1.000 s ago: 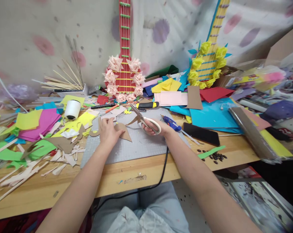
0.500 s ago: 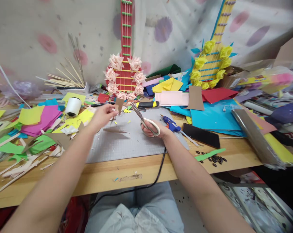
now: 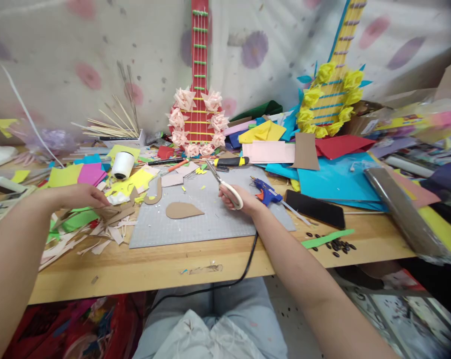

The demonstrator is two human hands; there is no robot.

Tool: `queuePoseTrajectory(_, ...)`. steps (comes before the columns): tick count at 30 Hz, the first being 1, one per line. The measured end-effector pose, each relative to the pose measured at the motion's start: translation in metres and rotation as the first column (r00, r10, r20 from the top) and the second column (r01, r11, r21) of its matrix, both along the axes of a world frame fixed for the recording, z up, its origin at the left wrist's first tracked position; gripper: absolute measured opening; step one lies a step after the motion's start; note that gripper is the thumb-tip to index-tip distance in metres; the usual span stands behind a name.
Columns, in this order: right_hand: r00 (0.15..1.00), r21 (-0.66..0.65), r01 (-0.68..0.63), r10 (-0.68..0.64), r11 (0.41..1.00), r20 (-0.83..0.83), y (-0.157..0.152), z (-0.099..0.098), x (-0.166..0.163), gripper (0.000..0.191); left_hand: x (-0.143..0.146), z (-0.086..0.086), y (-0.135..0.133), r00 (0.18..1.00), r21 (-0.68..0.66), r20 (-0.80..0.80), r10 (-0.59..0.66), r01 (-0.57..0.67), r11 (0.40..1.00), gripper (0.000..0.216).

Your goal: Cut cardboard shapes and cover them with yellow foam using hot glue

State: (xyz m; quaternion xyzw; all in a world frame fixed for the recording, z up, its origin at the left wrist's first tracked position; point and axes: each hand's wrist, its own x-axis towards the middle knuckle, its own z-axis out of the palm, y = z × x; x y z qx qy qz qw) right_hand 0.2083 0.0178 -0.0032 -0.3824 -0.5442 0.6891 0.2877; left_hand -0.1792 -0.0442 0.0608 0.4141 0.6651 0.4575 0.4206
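Right hand point(image 3: 247, 199) closed around white-handled metal scissors point(image 3: 215, 173), its fingers partly hidden by the loops. Left hand point(image 3: 93, 196) loosely curled at brown cardboard scraps point(image 3: 119, 214); whether it grips any cannot be told. A brown teardrop-shaped cardboard piece point(image 3: 183, 210) lies on the grey gridded mat point(image 3: 225, 224). The red flower-trimmed guitar point(image 3: 198, 119) is cut off above.
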Motion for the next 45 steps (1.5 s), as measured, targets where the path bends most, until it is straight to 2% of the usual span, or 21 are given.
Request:
queuePoseTrajectory(3, 1.000, 0.001, 0.005, -0.005, 1.000, 0.007, 0.000, 0.000, 0.000, 0.049, 0.001, 0.012, 0.029, 0.929, -0.169, -0.365, -0.055, -0.008, 0.986, 0.023)
queuePoseTrajectory(6, 1.000, -0.017, 0.014, -0.014, 1.000, -0.008, 0.002, -0.004, 0.000, 0.048, 0.034, 0.013, 0.044, 0.734, -0.167, -0.638, -0.234, 0.165, 0.972, 0.013)
queuePoseTrajectory(8, 0.999, -0.048, 0.026, -0.028, 0.999, -0.040, 0.005, -0.009, 0.001, 0.047, 0.068, 0.004, 0.044, 0.624, -0.174, -0.676, -0.392, 0.381, 0.908, 0.013)
queuePoseTrajectory(10, 0.995, -0.093, 0.037, -0.045, 0.995, -0.088, 0.008, -0.015, 0.002, 0.047, 0.101, -0.008, 0.040, 0.532, -0.159, -0.669, -0.519, 0.580, 0.799, 0.024)
queuePoseTrajectory(12, 0.990, -0.137, 0.047, -0.064, 0.989, -0.129, 0.011, -0.020, 0.003, 0.047, 0.127, -0.020, 0.038, 0.406, -0.184, -0.686, -0.604, 0.706, 0.684, 0.032)
queuePoseTrajectory(13, 0.988, -0.153, 0.052, -0.074, 0.987, -0.139, 0.012, -0.021, 0.003, 0.047, 0.137, -0.024, 0.039, 0.356, -0.210, -0.689, -0.631, 0.735, 0.645, 0.035)
queuePoseTrajectory(16, 0.986, -0.164, 0.069, -0.092, 0.984, -0.136, 0.012, -0.020, 0.003, 0.048, 0.150, -0.029, 0.044, 0.289, -0.309, -0.702, -0.651, 0.700, 0.644, 0.039)
queuePoseTrajectory(19, 0.988, -0.158, 0.075, -0.095, 0.985, -0.121, 0.010, -0.017, 0.002, 0.050, 0.148, -0.030, 0.049, 0.270, -0.357, -0.686, -0.676, 0.685, 0.635, 0.025)
queuePoseTrajectory(21, 0.988, -0.158, 0.078, -0.097, 0.984, -0.116, 0.010, -0.016, 0.001, 0.051, 0.146, -0.033, 0.049, 0.336, -0.235, -0.722, -0.605, 0.703, 0.671, 0.015)
queuePoseTrajectory(23, 0.987, -0.150, 0.100, -0.117, 0.984, -0.109, 0.009, -0.016, -0.001, 0.050, 0.149, -0.038, 0.047, 0.458, 0.051, -0.797, -0.394, 0.701, 0.711, 0.021)
queuePoseTrajectory(24, 0.985, -0.139, 0.124, -0.139, 0.982, -0.105, 0.008, -0.015, -0.003, 0.049, 0.153, -0.042, 0.045, 0.513, 0.222, -0.820, -0.254, 0.694, 0.685, 0.026)
queuePoseTrajectory(26, 0.976, -0.105, 0.171, -0.183, 0.980, -0.115, 0.006, -0.014, -0.007, 0.048, 0.164, -0.051, 0.041, 0.561, 0.458, -0.827, -0.025, 0.699, 0.549, 0.028)
queuePoseTrajectory(28, 0.970, -0.040, 0.187, -0.191, 0.982, -0.150, 0.002, -0.012, -0.011, 0.045, 0.177, -0.061, 0.039, 0.549, 0.520, -0.833, 0.063, 0.740, 0.428, 0.026)
queuePoseTrajectory(30, 0.975, 0.041, 0.163, -0.154, 0.986, -0.161, 0.000, -0.011, -0.015, 0.041, 0.187, -0.071, 0.040, 0.542, 0.537, -0.834, 0.107, 0.749, 0.388, 0.025)
queuePoseTrajectory(32, 0.980, 0.096, 0.162, -0.149, 0.982, -0.132, 0.000, -0.011, -0.017, 0.040, 0.191, -0.078, 0.041, 0.557, 0.551, -0.822, 0.115, 0.728, 0.407, 0.025)
queuePoseTrajectory(34, 0.974, 0.127, 0.215, -0.204, 0.968, -0.098, 0.002, -0.013, -0.017, 0.041, 0.190, -0.081, 0.043, 0.618, 0.592, -0.776, 0.127, 0.643, 0.487, 0.029)
queuePoseTrajectory(35, 0.967, 0.143, 0.249, -0.238, 0.958, -0.088, 0.003, -0.014, -0.017, 0.041, 0.189, -0.082, 0.043, 0.675, 0.628, -0.724, 0.143, 0.559, 0.541, 0.031)
queuePoseTrajectory(38, 0.956, 0.190, 0.293, -0.287, 0.937, -0.058, 0.005, -0.014, -0.016, 0.039, 0.184, -0.084, 0.043, 0.898, 0.692, -0.404, 0.174, 0.176, 0.700, 0.037)
queuePoseTrajectory(40, 0.958, 0.201, 0.285, -0.285, 0.937, -0.032, 0.005, -0.013, -0.016, 0.039, 0.185, -0.085, 0.043, 0.992, 0.595, -0.101, 0.077, -0.002, 0.803, 0.036)
queuePoseTrajectory(42, 0.961, 0.208, 0.269, -0.276, 0.940, 0.002, 0.003, -0.011, -0.018, 0.040, 0.189, -0.087, 0.042, 0.983, 0.435, 0.156, -0.094, 0.017, 0.900, 0.035)
queuePoseTrajectory(45, 0.961, 0.221, 0.258, -0.275, 0.940, 0.045, 0.000, -0.009, -0.021, 0.041, 0.197, -0.086, 0.038, 0.909, 0.267, 0.345, -0.234, 0.145, 0.953, 0.036)
